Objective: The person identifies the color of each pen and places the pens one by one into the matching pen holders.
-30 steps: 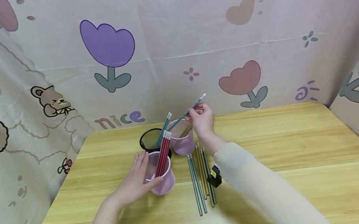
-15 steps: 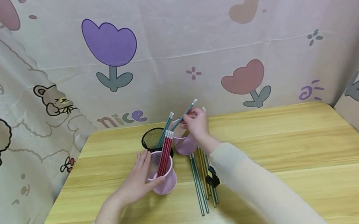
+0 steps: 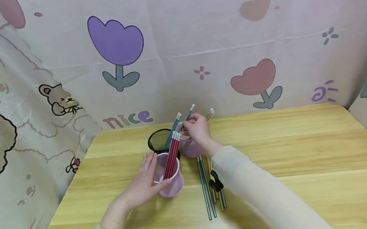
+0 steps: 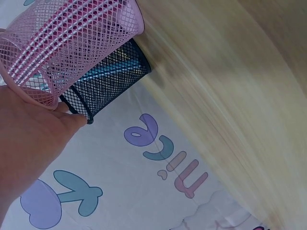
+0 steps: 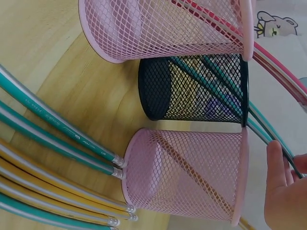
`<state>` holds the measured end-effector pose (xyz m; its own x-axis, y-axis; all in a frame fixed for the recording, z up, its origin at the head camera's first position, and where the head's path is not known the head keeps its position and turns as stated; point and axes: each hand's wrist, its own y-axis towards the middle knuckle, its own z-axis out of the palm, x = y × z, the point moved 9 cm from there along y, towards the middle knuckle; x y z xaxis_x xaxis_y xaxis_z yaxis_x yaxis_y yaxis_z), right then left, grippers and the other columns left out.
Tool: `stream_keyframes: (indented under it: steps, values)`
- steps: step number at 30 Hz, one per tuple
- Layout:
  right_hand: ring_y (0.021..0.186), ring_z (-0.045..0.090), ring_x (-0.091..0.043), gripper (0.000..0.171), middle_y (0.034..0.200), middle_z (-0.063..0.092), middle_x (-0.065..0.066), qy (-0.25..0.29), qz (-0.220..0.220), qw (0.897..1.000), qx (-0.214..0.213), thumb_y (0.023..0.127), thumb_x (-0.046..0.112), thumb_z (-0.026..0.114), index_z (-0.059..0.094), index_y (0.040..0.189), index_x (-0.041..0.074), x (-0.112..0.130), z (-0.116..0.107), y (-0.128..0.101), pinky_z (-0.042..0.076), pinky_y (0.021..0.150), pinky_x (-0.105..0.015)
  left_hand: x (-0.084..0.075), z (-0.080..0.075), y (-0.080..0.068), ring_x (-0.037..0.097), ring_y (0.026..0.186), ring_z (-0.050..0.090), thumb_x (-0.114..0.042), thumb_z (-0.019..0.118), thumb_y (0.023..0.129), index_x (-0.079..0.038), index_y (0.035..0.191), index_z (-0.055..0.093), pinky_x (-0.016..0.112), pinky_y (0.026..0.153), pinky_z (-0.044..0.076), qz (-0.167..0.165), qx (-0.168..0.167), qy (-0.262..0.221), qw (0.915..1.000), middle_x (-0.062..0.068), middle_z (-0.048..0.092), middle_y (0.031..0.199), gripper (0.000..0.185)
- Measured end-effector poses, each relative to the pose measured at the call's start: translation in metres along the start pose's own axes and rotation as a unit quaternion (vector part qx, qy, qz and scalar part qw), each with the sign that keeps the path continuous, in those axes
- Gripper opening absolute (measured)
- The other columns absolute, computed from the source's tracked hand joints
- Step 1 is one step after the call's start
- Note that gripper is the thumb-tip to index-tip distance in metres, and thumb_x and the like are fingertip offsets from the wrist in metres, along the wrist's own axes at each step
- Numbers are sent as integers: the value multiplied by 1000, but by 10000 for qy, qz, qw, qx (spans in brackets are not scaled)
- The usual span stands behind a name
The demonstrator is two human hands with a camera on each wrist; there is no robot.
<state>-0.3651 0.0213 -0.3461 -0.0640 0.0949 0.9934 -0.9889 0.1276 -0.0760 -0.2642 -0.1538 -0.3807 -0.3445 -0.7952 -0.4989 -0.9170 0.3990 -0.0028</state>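
As the right hand (image 3: 199, 130) pinches a teal pencil (image 3: 189, 112) above and right of the black mesh cup (image 3: 155, 140), the head view has its eraser end up and rightward, long axis slanting down-left toward that cup. The left hand (image 3: 142, 185), fingers wide, rests against the front pink cup (image 3: 174, 187); this and its red pencils (image 3: 172, 158) partly block the black cup. Right of it stands another pink cup (image 3: 191, 149); loose pencils (image 3: 205, 192) lie nearer on the bench (image 3: 285, 145).

Left wrist view: front pink cup overlapping the black one.

Right wrist view: teal shafts slant from the black cup's mouth toward the pinching fingers; the held tip's place, can't tell.
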Motion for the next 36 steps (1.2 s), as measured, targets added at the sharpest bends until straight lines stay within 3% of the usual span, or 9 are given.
stream_keyframes:
  steps: [10,16,20,28,36]
  values:
    - [51,59,-11,19,101,66,-30,-343,234,9988,270,91,4,54,56,106,-8,-10,6,1,58,76,-40,-1,1,1,44,142,-2,-52,57,86,5,147,12,61,112,15,-48,6,22,10000,22,4,156,96]
    - [52,59,-10,24,105,64,-32,-228,400,9984,343,90,2,53,56,112,-8,-11,4,1,54,85,-45,-2,1,1,44,142,-2,-51,57,87,6,147,11,60,112,15,-49,43,-7,10000,22,3,156,95]
    - [50,60,-11,24,103,63,-34,-103,421,9986,318,88,-1,52,56,110,-9,-9,0,2,55,82,-46,-1,1,1,45,142,-2,-51,57,87,6,148,10,60,112,14,-60,50,8,10000,22,2,156,95]
    - [50,61,-8,18,86,67,-25,-119,291,9987,403,89,0,51,56,104,-9,3,-15,-4,59,64,-31,-2,0,1,45,142,-3,-49,58,87,6,147,10,60,112,14,-37,55,15,10000,22,1,156,95]
    - [56,62,-8,19,81,64,-16,-574,211,9945,855,93,7,52,54,103,-9,12,-36,-17,57,59,-22,-3,-1,-1,45,142,-4,-52,57,87,6,147,10,62,112,14,-87,71,-16,9999,22,2,156,96]
